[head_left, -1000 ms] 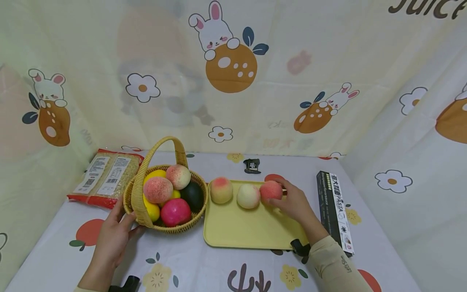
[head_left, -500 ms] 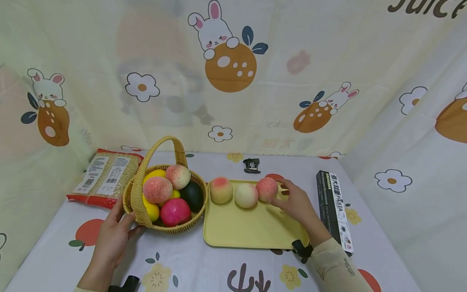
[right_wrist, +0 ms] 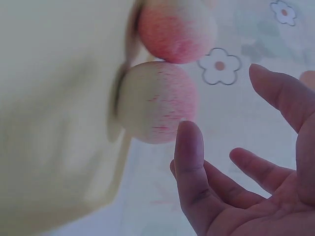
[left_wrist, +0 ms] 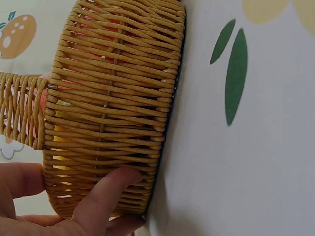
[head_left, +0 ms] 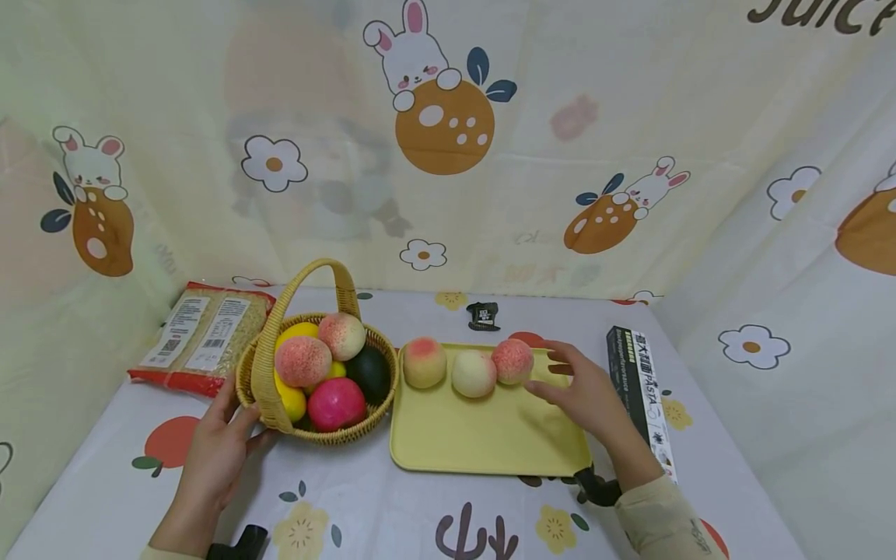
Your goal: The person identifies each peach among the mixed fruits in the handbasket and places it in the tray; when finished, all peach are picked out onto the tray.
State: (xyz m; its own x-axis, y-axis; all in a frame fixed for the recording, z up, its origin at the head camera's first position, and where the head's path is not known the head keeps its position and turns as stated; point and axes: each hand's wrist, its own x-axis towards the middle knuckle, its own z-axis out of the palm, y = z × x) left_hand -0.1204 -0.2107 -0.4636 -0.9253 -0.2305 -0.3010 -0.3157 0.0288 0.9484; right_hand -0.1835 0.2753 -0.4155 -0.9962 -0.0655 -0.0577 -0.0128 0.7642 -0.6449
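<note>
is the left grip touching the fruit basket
Touching: the left wrist view shows the left grip holding the basket, thumb laid against its woven side.

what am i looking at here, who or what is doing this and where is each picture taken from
There is no machine here, just a person's bare left hand and right hand at a cloth-covered table. The wide picture comes from a camera worn on the head; the two close ones come from cameras worn on the wrists, one for each hand.

On the table are a basket of fruit, a yellow tray with three peaches, a bag, a pasta box and a small black thing I can't make out.

The left hand holds the side of the basket. The right hand is beside the rightmost peach and holds nothing.
</note>
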